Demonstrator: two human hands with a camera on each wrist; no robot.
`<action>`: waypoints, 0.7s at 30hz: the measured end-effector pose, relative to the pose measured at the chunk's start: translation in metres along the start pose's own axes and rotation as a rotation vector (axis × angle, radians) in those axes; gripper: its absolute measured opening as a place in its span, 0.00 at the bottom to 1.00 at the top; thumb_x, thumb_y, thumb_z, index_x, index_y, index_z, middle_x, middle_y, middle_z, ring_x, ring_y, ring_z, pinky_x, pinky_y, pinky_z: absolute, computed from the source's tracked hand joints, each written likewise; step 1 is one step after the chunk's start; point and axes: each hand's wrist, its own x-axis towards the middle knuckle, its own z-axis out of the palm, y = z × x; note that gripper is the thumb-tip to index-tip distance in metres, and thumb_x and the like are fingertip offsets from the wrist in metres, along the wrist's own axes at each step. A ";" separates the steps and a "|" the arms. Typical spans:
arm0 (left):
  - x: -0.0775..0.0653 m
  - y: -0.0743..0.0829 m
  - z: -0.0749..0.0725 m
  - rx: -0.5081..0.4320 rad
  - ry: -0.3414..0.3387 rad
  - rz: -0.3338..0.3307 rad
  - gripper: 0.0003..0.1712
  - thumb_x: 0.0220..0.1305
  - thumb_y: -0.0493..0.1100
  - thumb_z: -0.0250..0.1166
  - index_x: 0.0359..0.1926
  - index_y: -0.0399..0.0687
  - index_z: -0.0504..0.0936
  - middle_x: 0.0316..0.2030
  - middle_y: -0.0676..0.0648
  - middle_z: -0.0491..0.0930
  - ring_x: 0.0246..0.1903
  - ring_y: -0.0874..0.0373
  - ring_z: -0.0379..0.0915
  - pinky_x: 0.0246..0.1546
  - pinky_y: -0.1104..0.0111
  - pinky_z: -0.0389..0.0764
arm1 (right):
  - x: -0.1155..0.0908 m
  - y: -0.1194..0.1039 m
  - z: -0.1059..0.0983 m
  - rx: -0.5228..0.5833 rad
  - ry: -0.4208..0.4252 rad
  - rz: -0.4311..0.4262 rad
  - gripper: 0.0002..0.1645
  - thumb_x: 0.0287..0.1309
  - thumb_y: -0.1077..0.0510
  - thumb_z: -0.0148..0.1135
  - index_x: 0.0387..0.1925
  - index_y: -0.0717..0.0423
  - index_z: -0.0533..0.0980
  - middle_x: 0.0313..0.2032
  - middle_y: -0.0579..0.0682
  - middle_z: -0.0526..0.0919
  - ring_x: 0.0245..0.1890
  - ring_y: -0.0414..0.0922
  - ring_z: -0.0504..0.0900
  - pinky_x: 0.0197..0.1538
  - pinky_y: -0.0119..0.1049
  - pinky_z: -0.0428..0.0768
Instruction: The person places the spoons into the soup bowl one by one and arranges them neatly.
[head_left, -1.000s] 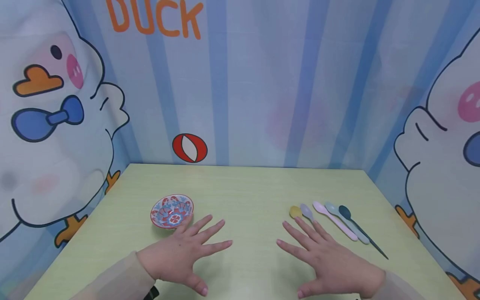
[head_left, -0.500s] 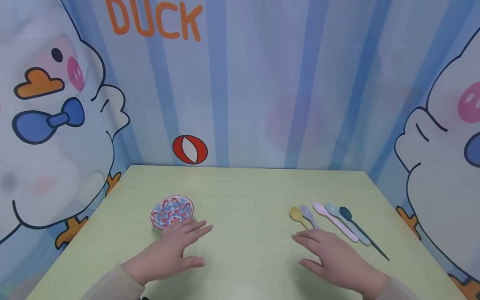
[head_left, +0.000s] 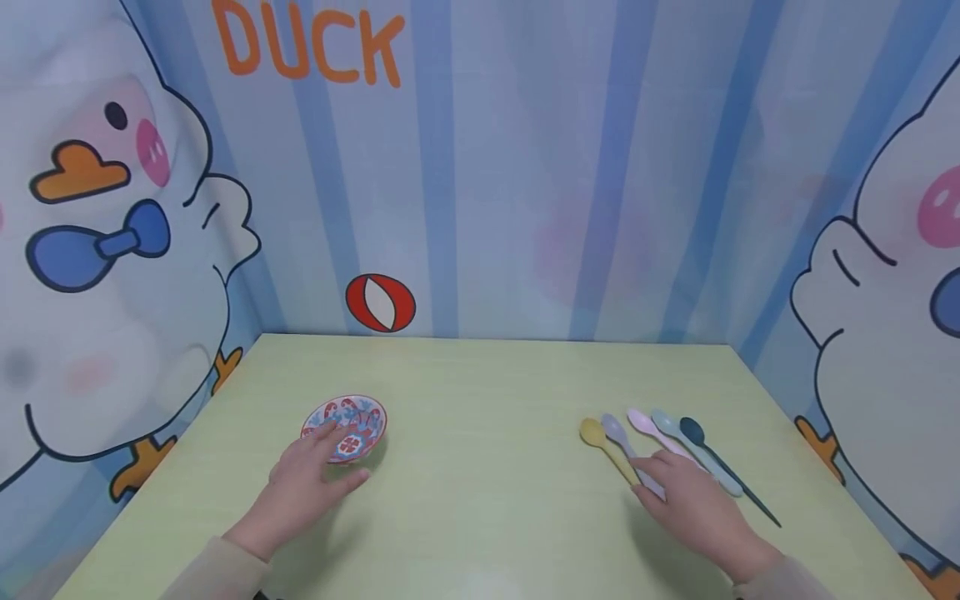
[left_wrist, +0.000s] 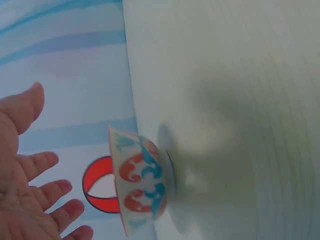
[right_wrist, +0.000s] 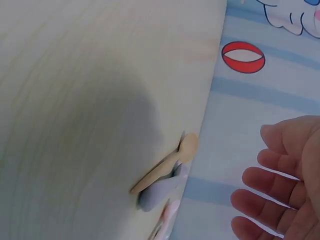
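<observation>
While the left hand (head_left: 300, 483) hovers, loosely spread, at the lower-left bowl (head_left: 365, 423), the right hand (head_left: 693, 504), relaxed, hovers near lower-right spoons (head_left: 663, 436), fanned presumably for access.

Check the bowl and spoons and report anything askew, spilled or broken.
Nothing stands out. The patterned bowl stands upright on the table; five spoons lie in a loose fan. No spill or damage shows.
</observation>
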 end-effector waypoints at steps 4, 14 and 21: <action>0.005 -0.016 0.000 -0.027 0.019 -0.054 0.47 0.60 0.61 0.64 0.70 0.36 0.61 0.69 0.30 0.54 0.64 0.28 0.49 0.57 0.33 0.58 | 0.003 0.011 0.005 0.039 -0.056 0.100 0.19 0.57 0.54 0.66 0.49 0.58 0.81 0.43 0.50 0.81 0.40 0.45 0.79 0.42 0.46 0.78; 0.020 -0.046 -0.002 -0.074 0.003 -0.168 0.66 0.53 0.67 0.67 0.71 0.25 0.44 0.69 0.22 0.39 0.64 0.21 0.38 0.59 0.31 0.51 | 0.009 0.026 0.012 0.051 -0.135 0.213 0.20 0.59 0.53 0.63 0.48 0.61 0.80 0.42 0.53 0.81 0.41 0.52 0.81 0.42 0.51 0.79; 0.030 -0.058 -0.003 -0.099 -0.049 -0.231 0.71 0.51 0.68 0.68 0.69 0.20 0.37 0.67 0.18 0.34 0.63 0.19 0.37 0.59 0.33 0.52 | 0.014 0.029 0.014 0.064 -0.132 0.230 0.19 0.58 0.54 0.64 0.46 0.63 0.80 0.40 0.55 0.81 0.40 0.54 0.81 0.43 0.52 0.78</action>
